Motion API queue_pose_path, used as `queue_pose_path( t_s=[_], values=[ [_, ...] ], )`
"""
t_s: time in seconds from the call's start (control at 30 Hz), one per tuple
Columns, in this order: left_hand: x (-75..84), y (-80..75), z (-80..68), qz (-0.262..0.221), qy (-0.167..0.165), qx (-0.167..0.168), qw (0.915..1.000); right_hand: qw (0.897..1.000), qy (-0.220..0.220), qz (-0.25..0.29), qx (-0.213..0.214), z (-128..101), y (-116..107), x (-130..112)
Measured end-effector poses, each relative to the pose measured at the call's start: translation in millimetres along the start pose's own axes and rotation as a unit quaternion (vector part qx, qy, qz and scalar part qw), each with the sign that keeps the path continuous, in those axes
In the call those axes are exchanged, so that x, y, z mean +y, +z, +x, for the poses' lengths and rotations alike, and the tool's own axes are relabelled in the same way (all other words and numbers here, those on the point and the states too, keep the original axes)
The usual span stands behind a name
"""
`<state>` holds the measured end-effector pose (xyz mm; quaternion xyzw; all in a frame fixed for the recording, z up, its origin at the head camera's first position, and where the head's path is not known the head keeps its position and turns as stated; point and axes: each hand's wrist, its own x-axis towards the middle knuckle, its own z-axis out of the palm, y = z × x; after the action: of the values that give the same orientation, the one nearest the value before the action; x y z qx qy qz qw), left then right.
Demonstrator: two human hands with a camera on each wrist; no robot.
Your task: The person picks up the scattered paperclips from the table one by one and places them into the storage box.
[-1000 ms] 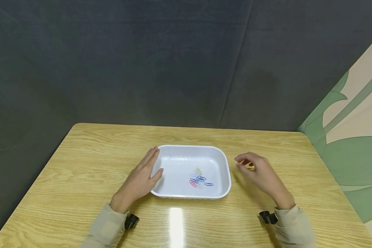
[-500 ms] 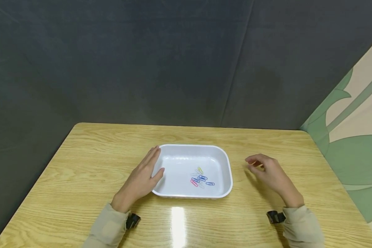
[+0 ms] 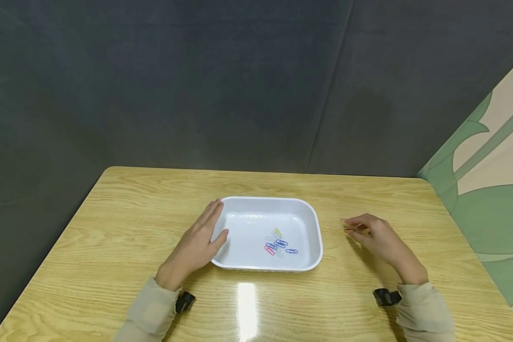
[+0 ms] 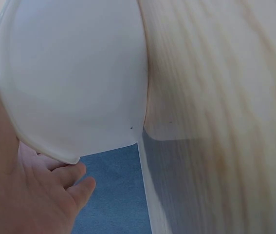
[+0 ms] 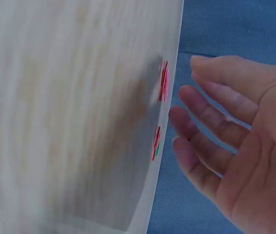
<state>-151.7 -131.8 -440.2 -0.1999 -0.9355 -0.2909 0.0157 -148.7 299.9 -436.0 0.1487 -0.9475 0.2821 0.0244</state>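
Note:
My left hand [image 3: 192, 249] rests along the left rim of a white tray [image 3: 243, 247], fingers straight and thumb over the inside. In the left wrist view, its fingertips [image 4: 83, 190] lie at the rim of the tray. Several paper clips lie in the tray: a pink one [image 3: 269, 250], a yellow one [image 3: 278, 232], blue ones [image 3: 291, 251] and pale ones. To the tray's right, my right hand [image 3: 376, 238] hovers low over the table with loosely bent fingers. By its fingertips lie red paper clips [image 3: 349, 231], seen in the right wrist view as two small groups of clips [image 5: 163, 82], apart from the fingers.
The wooden table [image 3: 154, 199] has rounded far corners. A dark cloth [image 3: 222, 95] hangs behind and to the left of it. A green and beige patterned panel [image 3: 496, 228] stands at the right.
My right hand has moved rightward, away from the tray, and red clips now show at its fingertips. The left hand has stayed on the tray's rim.

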Motion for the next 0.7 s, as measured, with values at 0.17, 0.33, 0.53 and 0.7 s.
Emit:
queue_pose_path(
  t_s=[0.17, 0.33, 0.53, 0.7],
  values=[
    [1.1, -1.0, 0.0, -0.001, -0.006, -0.009, 0.9999, 1.000, 0.011, -0.006, -0.023, -2.0, -1.2, 2.7],
    [0.9, -0.3, -0.1, -0.001, -0.008, -0.009, 0.9999, 0.999, 0.025, 0.005, -0.045, -3.6, -1.2, 3.0],
    [0.7, 0.1, 0.3, 0.001, -0.010, -0.007, 0.9999, 0.997, 0.055, 0.002, -0.057, -2.9, 1.9, 4.8],
    [0.8, -0.5, 0.0, 0.001, -0.010, -0.007, 0.9999, 0.996, 0.075, -0.003, -0.057, -3.6, 3.7, 5.8]
  ],
)
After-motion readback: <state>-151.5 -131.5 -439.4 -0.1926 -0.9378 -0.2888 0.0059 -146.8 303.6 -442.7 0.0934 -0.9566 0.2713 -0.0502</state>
